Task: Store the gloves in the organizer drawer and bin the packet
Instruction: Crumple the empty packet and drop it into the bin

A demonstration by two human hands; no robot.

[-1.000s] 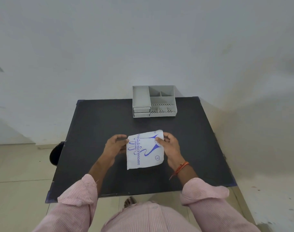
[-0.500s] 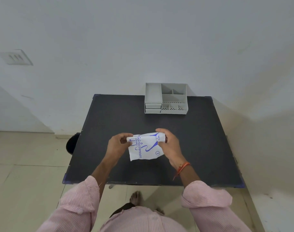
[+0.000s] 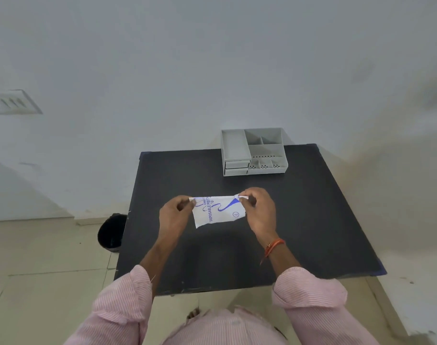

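Now, by label:
Left hand (image 3: 173,215): pinching packet's upper left corner.
Right hand (image 3: 259,211): pinching its upper right corner.
Packet (image 3: 218,210): mid-frame, above table (image 3: 312,220).
Organizer (image 3: 253,151): upper right of centre.
Bin (image 3: 111,231): left of table.

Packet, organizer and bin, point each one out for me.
packet (image 3: 218,211), head view, middle of its printed face
organizer (image 3: 236,148), head view, flat top above the drawers
bin (image 3: 112,232), head view, dark inside
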